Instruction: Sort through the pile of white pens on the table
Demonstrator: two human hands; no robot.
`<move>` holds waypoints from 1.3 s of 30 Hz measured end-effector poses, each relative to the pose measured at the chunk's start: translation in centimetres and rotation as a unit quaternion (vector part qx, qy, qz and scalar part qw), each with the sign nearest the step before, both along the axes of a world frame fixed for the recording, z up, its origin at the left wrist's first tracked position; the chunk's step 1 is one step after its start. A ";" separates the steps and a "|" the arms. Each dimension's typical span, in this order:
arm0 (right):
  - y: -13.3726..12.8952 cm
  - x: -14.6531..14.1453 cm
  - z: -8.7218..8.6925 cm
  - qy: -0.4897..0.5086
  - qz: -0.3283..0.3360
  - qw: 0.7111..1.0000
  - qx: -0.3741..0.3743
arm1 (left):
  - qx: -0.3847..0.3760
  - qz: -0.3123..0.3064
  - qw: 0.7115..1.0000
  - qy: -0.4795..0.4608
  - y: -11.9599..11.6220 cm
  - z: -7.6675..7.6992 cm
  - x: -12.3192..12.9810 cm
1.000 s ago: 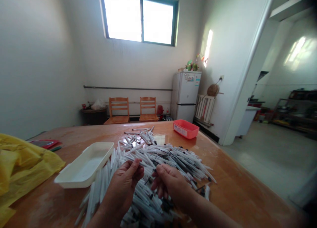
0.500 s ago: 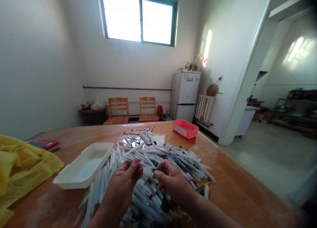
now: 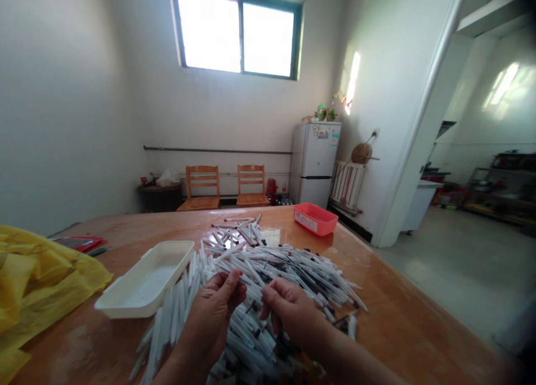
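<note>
Both hands hover over a big heap of white pen barrels (image 3: pixel 268 259), many with black ends. My left hand (image 3: pixel 213 309) is closed, thumb pressed on the bent index finger. A thin pale piece, apparently a pen, pokes out of that pinch toward the right; most of it is hidden. Facing it a short way off, my right hand (image 3: pixel 288 307) has its thumb and index finger pinched together, and whatever lies between them is too small to make out. Loose barrels lie beneath both hands and beside my left forearm.
Left of the heap stands a cream plastic tray (image 3: pixel 146 282). A red plastic basket (image 3: pixel 316 219) sits at the table's far right. Yellow cloth-like material (image 3: pixel 46 279) covers the left edge. Beyond the table are two wooden chairs (image 3: pixel 202 184) and a fridge (image 3: pixel 316 162).
My right fingertips have drawn closer together, and the dark tip seen beside them before no longer shows. My left hand keeps its pinch. The whole view has shifted slightly.
</note>
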State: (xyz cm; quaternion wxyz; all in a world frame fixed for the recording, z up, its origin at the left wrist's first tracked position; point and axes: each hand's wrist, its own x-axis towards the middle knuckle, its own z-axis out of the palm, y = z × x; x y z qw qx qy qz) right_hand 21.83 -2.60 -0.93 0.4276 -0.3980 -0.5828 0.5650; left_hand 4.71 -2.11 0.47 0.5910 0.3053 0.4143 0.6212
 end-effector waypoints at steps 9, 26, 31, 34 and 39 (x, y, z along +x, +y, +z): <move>0.0 0.0 0.1 -0.014 -0.007 1.000 0.007 | -0.003 0.001 1.000 0.003 -0.2 -0.1 0.0; 0.3 0.9 0.1 -0.209 -0.110 0.956 0.174 | -0.019 0.084 0.996 -0.010 0.8 -0.4 -1.0; 0.6 1.3 0.3 -0.278 -0.159 0.930 0.178 | -0.029 0.098 0.995 -0.011 1.0 -0.4 -1.1; 0.5 1.2 0.2 -0.282 -0.132 0.932 0.187 | -0.026 0.076 0.997 -0.003 0.8 -0.5 -0.7; 0.7 1.6 0.2 -0.327 -0.107 0.911 0.228 | -0.018 0.075 0.997 -0.009 1.0 -0.2 -1.3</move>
